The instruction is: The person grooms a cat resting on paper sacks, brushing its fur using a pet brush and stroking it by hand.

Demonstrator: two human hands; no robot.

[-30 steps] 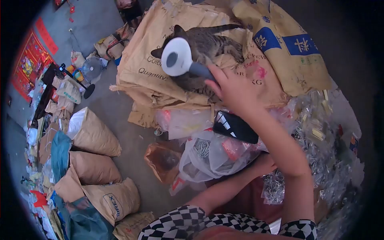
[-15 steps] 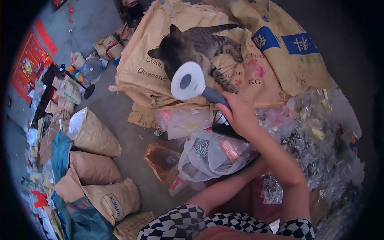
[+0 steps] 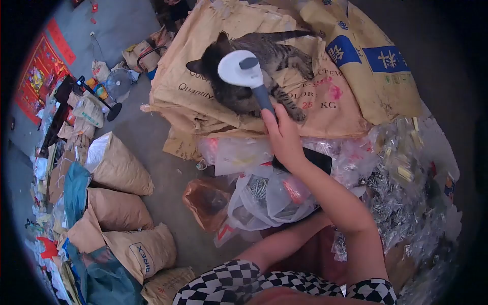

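Note:
My right hand [image 3: 285, 136] is closed around the grey handle of a pet brush [image 3: 242, 70]. The brush has a white rounded head with a grey oval button on its back. Its head is in front of a striped tabby cat [image 3: 277, 53], overlapping the cat's head and neck; I cannot tell whether it touches the fur. The cat lies on brown paper sacks [image 3: 179, 56], with its tail stretched to the right. My left forearm passes beneath the right one, and my left hand is hidden behind it. A dark flat object [image 3: 319, 160] shows beside my right wrist.
Below the sacks lie clear plastic bags with screws [image 3: 257, 189] and an open brown bag [image 3: 206, 203]. More bagged metal pieces [image 3: 391, 203] are heaped at right. Full paper sacks [image 3: 119, 170] stand at left, and a fan [image 3: 119, 84] is farther back.
My right hand has moved slightly left and up. The brush has tilted more upright, showing its button from another angle. More of the dark flat object now shows.

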